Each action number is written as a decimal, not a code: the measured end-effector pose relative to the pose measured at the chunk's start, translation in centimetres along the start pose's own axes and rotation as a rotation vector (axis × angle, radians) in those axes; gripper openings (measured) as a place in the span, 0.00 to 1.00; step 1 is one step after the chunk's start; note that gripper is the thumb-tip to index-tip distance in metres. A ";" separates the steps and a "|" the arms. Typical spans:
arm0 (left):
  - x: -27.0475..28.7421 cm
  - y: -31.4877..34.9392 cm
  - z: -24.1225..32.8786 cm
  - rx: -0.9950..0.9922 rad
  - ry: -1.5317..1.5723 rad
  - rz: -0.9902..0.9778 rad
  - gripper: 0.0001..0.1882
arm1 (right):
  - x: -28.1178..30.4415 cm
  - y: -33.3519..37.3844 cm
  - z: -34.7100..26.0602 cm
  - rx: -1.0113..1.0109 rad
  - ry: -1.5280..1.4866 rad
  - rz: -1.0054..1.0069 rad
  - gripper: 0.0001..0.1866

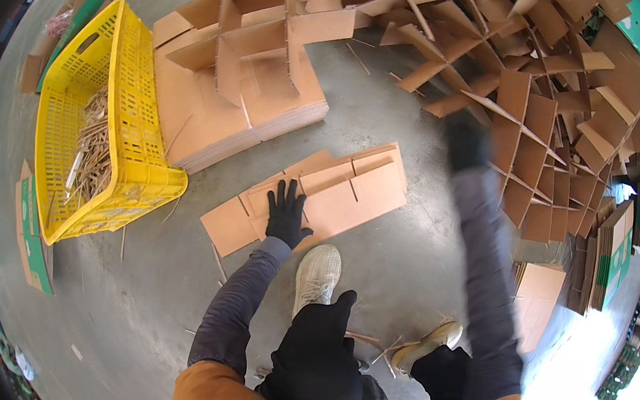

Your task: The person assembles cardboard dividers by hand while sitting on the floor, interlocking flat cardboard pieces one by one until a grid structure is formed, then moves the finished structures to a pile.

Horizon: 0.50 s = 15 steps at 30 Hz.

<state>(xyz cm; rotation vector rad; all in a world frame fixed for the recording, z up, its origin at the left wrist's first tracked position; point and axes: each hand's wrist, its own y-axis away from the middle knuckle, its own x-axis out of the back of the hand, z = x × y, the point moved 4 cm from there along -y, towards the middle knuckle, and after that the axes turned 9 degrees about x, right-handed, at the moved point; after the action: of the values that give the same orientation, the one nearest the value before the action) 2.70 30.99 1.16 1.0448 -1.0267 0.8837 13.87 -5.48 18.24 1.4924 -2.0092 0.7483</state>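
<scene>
My left hand [285,213], in a black glove, lies with fingers spread on a small pile of slotted cardboard strips [357,192] on the floor. My right hand [467,142], also gloved in black, is stretched out far to the right and smeared by motion; its fingers cannot be made out. It is nearest to a heap of assembled cardboard dividers [521,137], and whether it touches them I cannot tell. Another cardboard divider grid [255,28] stands on a stack of flat cardboard sheets [208,134] at the far left.
A yellow plastic crate [138,150] holding thin cardboard scraps [93,140] stands at the left. My shoes [319,276] are on the grey floor just below the strips. Flat cardboard [538,295] lies at the right, with green-and-brown folded boxes [614,244] beyond. Loose scraps litter the floor.
</scene>
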 end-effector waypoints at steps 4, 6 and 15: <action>-1.1 -2.5 9.7 -0.095 0.465 0.192 0.28 | -12.7 28.2 19.8 -1.336 -0.670 -0.195 0.36; 0.3 -1.8 6.8 -0.057 0.500 0.046 0.18 | -17.9 32.4 12.0 -1.413 -1.097 -0.035 0.40; 0.3 -9.6 10.8 -0.203 0.350 0.257 0.24 | -6.0 25.0 10.9 -0.685 -0.762 0.361 0.22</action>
<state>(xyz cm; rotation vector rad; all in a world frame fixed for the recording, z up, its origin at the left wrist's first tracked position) 9.22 18.05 0.84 0.5682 -0.9405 1.1010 -9.61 -3.07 3.34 1.0706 -2.7263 -0.4766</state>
